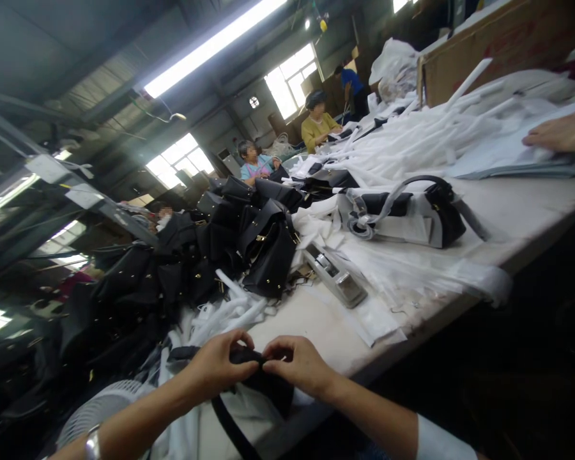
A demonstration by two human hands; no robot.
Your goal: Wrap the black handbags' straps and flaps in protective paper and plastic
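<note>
A black handbag (274, 387) sits low in the head view at the near edge of the table, partly covered by my hands. My left hand (215, 363) pinches its upper edge between thumb and fingers. Close beside it, my right hand (301, 367) pinches the same edge, the two sets of fingertips almost meeting. A dark strap (230, 427) hangs down in front of the bag. Whatever small part lies between the fingertips is hidden. White padding strips (234, 310) lie just beyond my left hand.
Black bags (268, 249) are heaped at the left. A tape dispenser (335, 275), clear plastic sleeves (402, 275) and a partly wrapped bag (412, 214) lie on the table (306, 319). A co-worker's hand (563, 131) rests on pale sheets at right. A fan (100, 409) stands lower left.
</note>
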